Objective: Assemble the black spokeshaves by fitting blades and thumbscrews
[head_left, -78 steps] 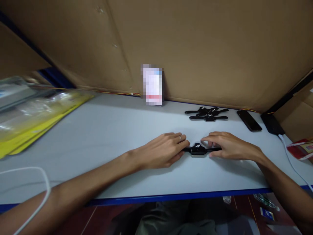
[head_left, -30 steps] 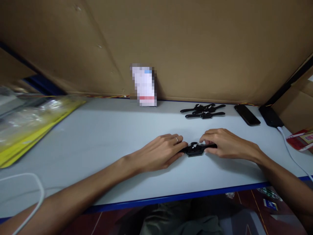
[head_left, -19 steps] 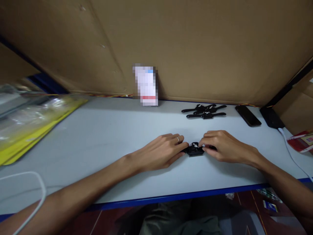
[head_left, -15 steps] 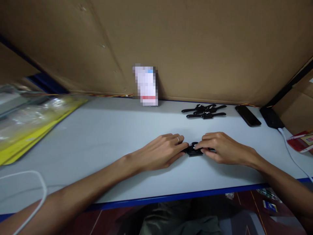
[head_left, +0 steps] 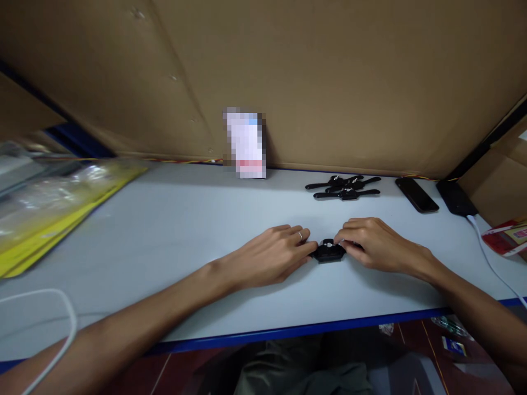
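While three black watches (head_left: 343, 187) lie finished-looking in a cluster beyond the right hand (head_left: 376, 248), one watch (head_left: 328, 250) sits between both hands; the left hand (head_left: 274, 256) pins one strap, the right pinches the case, so fitting seems unfinished.

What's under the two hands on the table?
A black watch lies flat on the table; its case shows between the left hand and right hand. Both straps are covered by the fingers.
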`<state>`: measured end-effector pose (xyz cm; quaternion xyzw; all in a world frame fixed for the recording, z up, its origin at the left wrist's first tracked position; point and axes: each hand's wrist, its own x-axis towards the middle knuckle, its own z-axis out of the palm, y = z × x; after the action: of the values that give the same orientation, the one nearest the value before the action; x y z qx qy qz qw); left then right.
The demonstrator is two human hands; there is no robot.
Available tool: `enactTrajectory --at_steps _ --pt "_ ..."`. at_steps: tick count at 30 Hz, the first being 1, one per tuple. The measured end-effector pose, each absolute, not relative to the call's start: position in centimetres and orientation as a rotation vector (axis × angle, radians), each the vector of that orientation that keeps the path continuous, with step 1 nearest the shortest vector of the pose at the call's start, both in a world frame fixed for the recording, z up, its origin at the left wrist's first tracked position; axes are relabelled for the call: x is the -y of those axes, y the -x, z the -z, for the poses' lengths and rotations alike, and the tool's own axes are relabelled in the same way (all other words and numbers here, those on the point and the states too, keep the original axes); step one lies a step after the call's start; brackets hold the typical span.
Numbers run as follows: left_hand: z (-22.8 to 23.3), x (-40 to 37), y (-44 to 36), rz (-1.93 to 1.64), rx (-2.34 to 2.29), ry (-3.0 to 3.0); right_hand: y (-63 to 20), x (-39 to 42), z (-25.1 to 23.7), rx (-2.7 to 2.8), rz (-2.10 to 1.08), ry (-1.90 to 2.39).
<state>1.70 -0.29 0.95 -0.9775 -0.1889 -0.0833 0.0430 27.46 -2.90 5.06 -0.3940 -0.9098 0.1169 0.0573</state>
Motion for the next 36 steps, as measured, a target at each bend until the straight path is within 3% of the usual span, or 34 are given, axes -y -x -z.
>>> enactTrajectory --at_steps 9,36 --pt "-0.86 0.28 -1.72 0.283 0.573 3.000 -27.18 3.24 -5.03 2.776 -0.475 1.054" --pt "-1.13 0.32 -1.71 0.227 0.618 3.019 -27.18 2.99 -4.13 2.748 -0.238 1.171"
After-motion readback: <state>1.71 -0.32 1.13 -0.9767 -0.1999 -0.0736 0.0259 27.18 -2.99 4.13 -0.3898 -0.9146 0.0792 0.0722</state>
